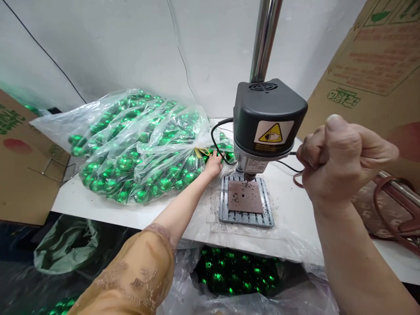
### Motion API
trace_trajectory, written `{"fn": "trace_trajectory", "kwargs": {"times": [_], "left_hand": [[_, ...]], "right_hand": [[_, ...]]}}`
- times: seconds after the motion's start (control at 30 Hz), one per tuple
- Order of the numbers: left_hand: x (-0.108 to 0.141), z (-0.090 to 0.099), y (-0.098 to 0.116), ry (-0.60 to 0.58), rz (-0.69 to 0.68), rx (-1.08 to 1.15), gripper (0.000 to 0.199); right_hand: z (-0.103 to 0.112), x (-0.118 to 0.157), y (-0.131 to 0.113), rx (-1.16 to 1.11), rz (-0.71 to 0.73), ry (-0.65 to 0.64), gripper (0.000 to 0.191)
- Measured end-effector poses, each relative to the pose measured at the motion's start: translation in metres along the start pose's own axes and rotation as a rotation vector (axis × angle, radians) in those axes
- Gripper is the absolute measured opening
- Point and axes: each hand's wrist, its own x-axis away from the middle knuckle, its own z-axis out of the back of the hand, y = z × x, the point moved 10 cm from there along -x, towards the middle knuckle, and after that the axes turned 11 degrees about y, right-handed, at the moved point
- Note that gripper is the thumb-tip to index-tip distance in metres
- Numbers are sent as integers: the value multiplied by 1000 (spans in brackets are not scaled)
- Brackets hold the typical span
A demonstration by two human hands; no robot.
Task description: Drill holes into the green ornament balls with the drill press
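Observation:
My left arm stretches across to a clear plastic bag (147, 153) full of shiny green faceted balls (126, 162). At the bag's mouth, by a yellow tie (201, 152), my left hand (214, 165) touches green balls with its fingers apart; its fingertips are partly hidden. My right hand (341, 162) is closed in a fist around the lever of a small black drill press (271, 116), and most of that lever is hidden by the fist. Under the drill's chuck (250, 176), a brown square plate (238, 201) with a small hole lies on the slotted metal base (247, 218), with dark shavings scattered around.
A steel column (266, 39) rises behind the drill. Black cables run beside it. Below the white table's (193, 225) front edge, an open plastic bag (183, 280) holds more green balls. Cardboard boxes (29, 183) stand at left and right. A brown strap (380, 205) lies at far right.

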Motion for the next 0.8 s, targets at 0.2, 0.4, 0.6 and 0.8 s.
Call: {"fn": "trace_trajectory", "kwargs": {"times": [0.2, 0.4, 0.6, 0.8], "left_hand": [[20, 28, -16, 79, 203, 263, 33], [97, 25, -8, -238, 656, 879, 38], [129, 11, 24, -342, 489, 865, 60], [128, -4, 34, -316, 328, 726, 59]], "right_hand": [[0, -1, 1, -12, -1, 4, 48], [1, 0, 1, -21, -7, 9, 47], [1, 0, 2, -47, -10, 3, 46], [1, -1, 5, -78, -26, -6, 47]]}}
